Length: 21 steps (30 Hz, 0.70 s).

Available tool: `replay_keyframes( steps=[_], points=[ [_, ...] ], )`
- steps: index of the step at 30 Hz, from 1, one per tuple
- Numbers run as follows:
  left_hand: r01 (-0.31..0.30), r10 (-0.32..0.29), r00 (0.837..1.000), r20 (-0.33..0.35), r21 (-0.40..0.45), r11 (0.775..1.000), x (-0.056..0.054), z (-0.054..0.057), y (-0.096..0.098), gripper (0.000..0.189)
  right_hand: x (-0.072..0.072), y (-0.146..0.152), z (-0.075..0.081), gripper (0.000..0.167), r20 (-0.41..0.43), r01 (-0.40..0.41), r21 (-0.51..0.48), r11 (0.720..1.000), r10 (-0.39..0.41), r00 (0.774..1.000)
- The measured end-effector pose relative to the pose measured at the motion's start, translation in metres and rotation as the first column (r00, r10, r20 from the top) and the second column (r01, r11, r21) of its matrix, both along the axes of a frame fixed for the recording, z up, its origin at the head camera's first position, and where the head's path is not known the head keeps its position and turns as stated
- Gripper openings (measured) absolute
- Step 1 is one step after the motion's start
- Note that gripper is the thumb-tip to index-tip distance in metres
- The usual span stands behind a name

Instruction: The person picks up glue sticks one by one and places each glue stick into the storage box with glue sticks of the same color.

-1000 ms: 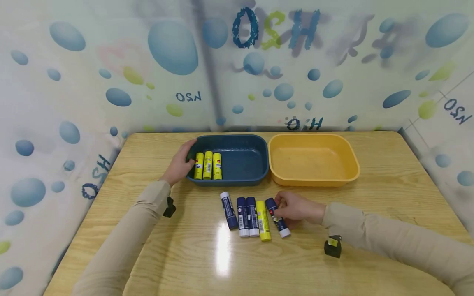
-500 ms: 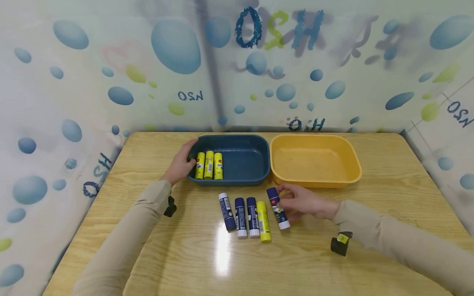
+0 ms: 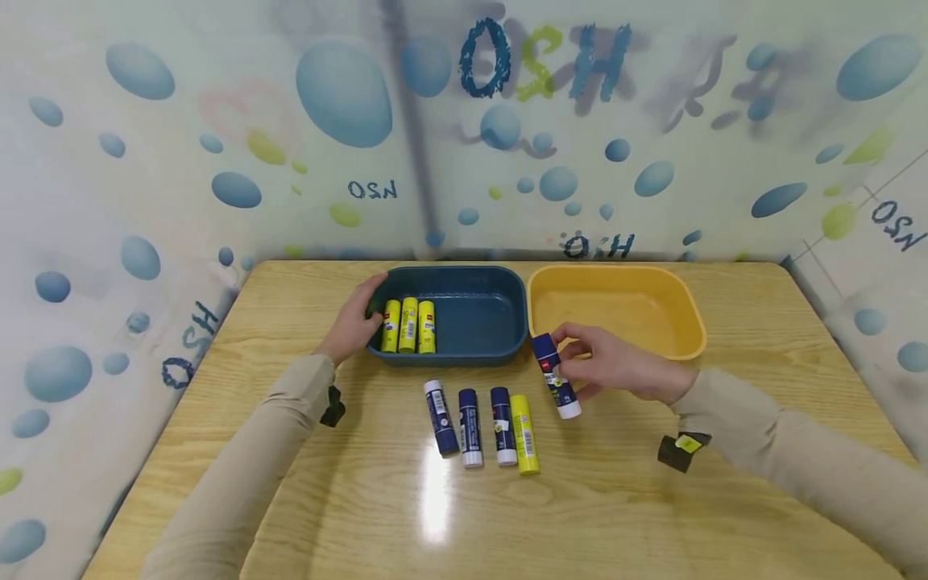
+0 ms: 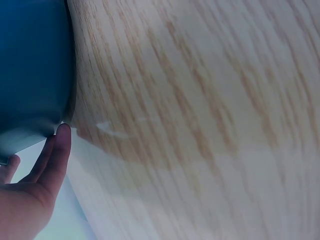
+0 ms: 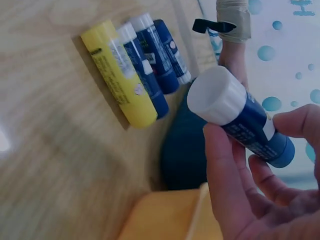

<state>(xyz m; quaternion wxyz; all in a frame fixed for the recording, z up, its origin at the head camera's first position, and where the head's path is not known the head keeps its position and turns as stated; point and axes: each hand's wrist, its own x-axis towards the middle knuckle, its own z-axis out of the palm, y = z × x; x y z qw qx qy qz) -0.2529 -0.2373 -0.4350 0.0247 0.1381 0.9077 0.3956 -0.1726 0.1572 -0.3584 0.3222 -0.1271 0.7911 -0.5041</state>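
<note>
My right hand point(image 3: 605, 362) pinches a dark blue glue stick with a white end point(image 3: 557, 376) between thumb and fingers, over the front left corner of the yellow bin. In the right wrist view the glue stick point(image 5: 242, 115) tilts with its white end toward the camera. My left hand point(image 3: 353, 321) holds the left end of the blue bin point(image 3: 445, 359), thumb at the rim; the left wrist view shows its fingers point(image 4: 61, 150) against the bin's outer wall. Three yellow glue sticks point(image 3: 409, 325) lie inside the blue bin, side by side at the left.
The yellow bin point(image 3: 689, 348) stands right beside the blue one. In front of the bins lie three dark blue glue sticks, the middle one point(image 3: 470, 427) among them, and a yellow glue stick point(image 3: 525, 435). A patterned wall point(image 3: 464, 161) rises behind the wooden table point(image 3: 348, 499).
My right hand has lifted the dark blue glue stick off the table, moving it up and right toward the yellow bin. The remaining sticks have shifted slightly apart. My left hand stays put.
</note>
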Motion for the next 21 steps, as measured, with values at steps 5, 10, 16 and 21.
replay_keyframes(
  steps=[5, 10, 16, 21],
  points=[
    [0.002, -0.002, 1.0, -0.006, 0.001, 1.0, 0.0, 0.001, 0.0, 0.065, -0.005, 0.002, 0.014, 0.039, -0.111, 0.004, 0.055, 0.998, 0.002, 0.994],
    [0.003, -0.003, 1.0, -0.013, 0.003, 1.0, 0.0, 0.0, -0.001, 0.065, -0.014, -0.002, 0.033, 0.039, -0.198, 0.024, 0.111, 0.993, -0.002, 0.98],
    [-0.004, 0.004, 1.0, -0.016, 0.003, 1.0, 0.0, -0.001, -0.003, 0.066, -0.034, -0.006, 0.045, 0.039, -0.241, 0.041, 0.179, 0.983, 0.004, 0.971],
    [0.0, 0.0, 1.0, -0.015, 0.003, 1.0, 0.0, 0.0, -0.002, 0.066, -0.05, -0.008, 0.045, 0.039, -0.257, 0.06, 0.219, 0.974, -0.002, 0.966]
  ],
)
